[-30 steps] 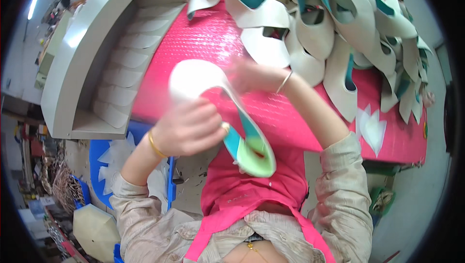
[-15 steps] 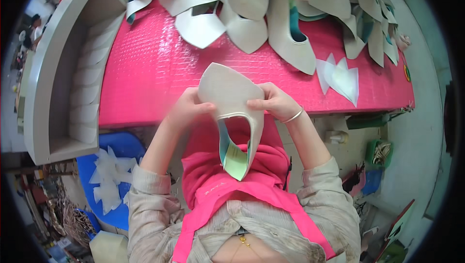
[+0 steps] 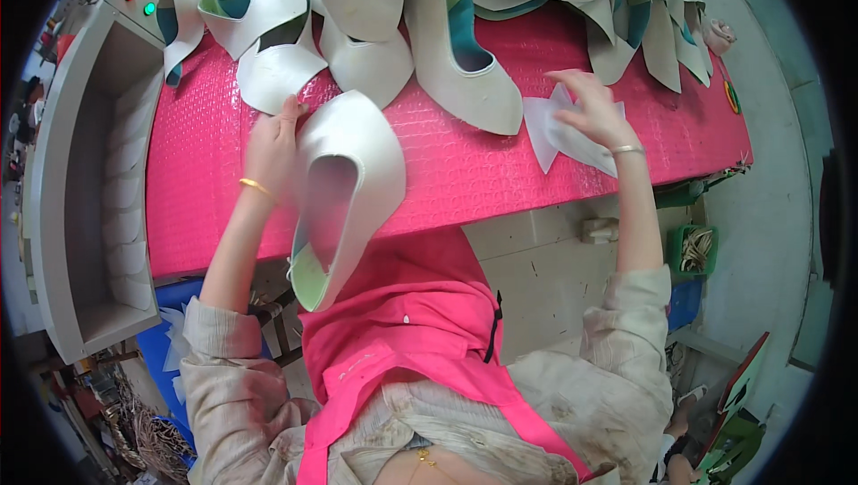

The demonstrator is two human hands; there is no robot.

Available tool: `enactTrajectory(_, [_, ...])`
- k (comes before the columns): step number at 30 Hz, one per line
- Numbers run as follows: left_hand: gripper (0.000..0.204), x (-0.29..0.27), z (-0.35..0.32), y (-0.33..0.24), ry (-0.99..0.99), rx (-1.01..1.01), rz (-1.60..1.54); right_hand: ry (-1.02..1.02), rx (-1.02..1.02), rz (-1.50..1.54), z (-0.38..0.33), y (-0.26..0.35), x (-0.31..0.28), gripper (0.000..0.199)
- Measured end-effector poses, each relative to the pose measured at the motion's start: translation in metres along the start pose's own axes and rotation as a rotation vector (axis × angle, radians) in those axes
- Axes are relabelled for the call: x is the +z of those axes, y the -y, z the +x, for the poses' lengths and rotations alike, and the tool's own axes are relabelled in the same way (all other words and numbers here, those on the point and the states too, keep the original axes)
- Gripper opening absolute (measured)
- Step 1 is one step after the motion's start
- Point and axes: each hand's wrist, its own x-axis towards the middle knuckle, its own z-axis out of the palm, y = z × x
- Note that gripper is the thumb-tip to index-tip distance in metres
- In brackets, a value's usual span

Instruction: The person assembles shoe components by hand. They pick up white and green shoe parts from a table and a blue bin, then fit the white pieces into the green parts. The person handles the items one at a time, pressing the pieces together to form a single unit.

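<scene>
Where sheets (image 3: 542,127) lie, heaped uppers (image 3: 438,74), grey machine (image 3: 52,181)

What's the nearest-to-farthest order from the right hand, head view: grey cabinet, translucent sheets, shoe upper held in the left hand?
1. Translucent sheets: right at the right hand, partly covered by it.
2. Shoe upper: to its left, held in the left hand.
3. Grey cabinet: far left, past the left hand.
</scene>
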Motion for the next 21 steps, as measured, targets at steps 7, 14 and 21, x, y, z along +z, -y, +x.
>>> enactTrajectory(7, [0.023, -0.029, 0.001, -0.147, 0.329, 0.282, 0.27, 0.369, -0.022, -0.077, 0.022, -0.007, -0.018, 0.028])
enactTrajectory(14, [0.026, 0.116, 0.024, -0.234, 0.711, 0.25, -0.447, 0.197, 0.157, 0.327, -0.016, 0.048, -0.102, 0.018])
enactTrajectory(21, [0.013, 0.121, 0.014, -0.219, 0.45, 0.465, -0.643, 0.255, 0.288, 1.036, -0.066, 0.005, -0.095, 0.016])
